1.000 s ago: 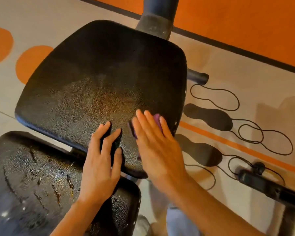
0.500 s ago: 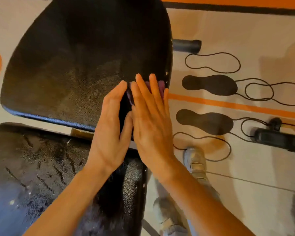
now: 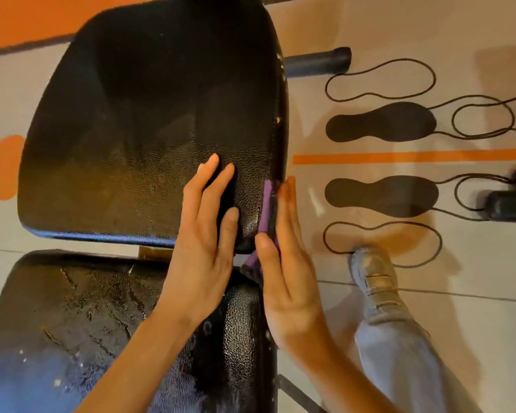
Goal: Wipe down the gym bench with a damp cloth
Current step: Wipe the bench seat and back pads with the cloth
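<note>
While your left hand point(image 3: 204, 234) lies flat on the upper bench pad point(image 3: 137, 114), fingers straight and a little spread near the pad's lower right corner, your right hand point(image 3: 286, 263) stands on edge against the pad's right side, fingers straight and together, pressing the purple cloth point(image 3: 267, 201) against that side edge. You can see the cloth only as a narrow strip between your fingers and the pad's rim, with a darker fold of it hanging below the corner, just above the lower pad point(image 3: 72, 323). Neither hand curls round anything; both are wide and flat, the right one holding the cloth by pressure alone.

The upper pad is black, pebbled and shows a sheen across its middle. The lower pad, nearer you, is cracked in several dark lines and speckled with pale flecks; your left wrist crosses its upper right corner. A strip of frame point(image 3: 154, 253) shows in the gap between the two pads.

To the right of the bench your grey shoe point(image 3: 373, 275) and trouser leg stand on the floor point(image 3: 370, 22), which bears printed footprint marks point(image 3: 382, 122), some solid black and some in outline, and an orange line point(image 3: 411, 158). A dark tube point(image 3: 319, 62) juts out from behind the upper pad's right edge, and a dark object, too blurred to identify, lies at the far right
</note>
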The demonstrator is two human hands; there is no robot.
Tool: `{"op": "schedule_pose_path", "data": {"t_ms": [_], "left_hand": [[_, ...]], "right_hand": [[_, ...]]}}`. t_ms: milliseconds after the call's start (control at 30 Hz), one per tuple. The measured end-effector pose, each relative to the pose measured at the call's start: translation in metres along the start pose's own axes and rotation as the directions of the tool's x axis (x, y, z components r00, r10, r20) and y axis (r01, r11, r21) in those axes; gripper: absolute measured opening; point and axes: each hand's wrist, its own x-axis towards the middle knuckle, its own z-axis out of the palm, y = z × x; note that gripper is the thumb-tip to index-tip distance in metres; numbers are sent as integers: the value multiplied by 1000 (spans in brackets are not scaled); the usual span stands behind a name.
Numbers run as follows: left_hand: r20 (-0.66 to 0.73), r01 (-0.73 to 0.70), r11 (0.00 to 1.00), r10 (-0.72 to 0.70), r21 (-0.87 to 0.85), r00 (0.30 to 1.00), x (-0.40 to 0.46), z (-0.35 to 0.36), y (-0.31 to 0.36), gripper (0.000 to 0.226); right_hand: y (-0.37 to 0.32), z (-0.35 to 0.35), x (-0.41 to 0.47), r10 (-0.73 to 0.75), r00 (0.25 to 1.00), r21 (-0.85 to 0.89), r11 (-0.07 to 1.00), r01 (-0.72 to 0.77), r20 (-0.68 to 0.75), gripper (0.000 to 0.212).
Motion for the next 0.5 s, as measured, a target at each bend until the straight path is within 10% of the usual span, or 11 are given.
{"op": "schedule_pose_path", "data": {"t_ms": [500], "left_hand": [[-1, 5, 998, -5, 69, 1000, 0, 1, 4, 47]], "right_hand": [[-1, -13, 97, 171, 978, 104, 982, -159, -122, 43]]}}
